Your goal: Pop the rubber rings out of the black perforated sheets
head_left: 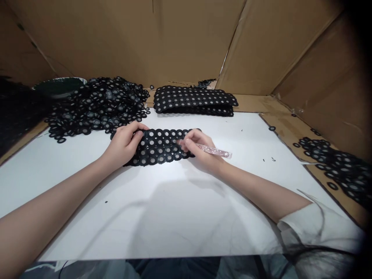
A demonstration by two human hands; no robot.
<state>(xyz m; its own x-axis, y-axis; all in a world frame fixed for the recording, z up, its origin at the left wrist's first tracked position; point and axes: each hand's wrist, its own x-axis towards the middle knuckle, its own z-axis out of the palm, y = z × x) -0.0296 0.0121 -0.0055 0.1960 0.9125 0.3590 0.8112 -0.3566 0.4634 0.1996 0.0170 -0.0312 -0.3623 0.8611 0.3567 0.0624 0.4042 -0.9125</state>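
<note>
A strip of joined black rings lies on the white board in front of me, white showing through the ring holes. My left hand grips its left end, thumb on top and fingers over the far edge. Over the right part of the strip, my right hand is closed around a slim pen-like tool with a clear, pinkish handle. The tool's tip points left onto the rings; whether it touches them I cannot tell.
A heap of loose black rings sits at the far left beside a bowl. A folded sheet of joined rings lies at the back. More rings lie on cardboard at the right. Cardboard walls enclose the white board.
</note>
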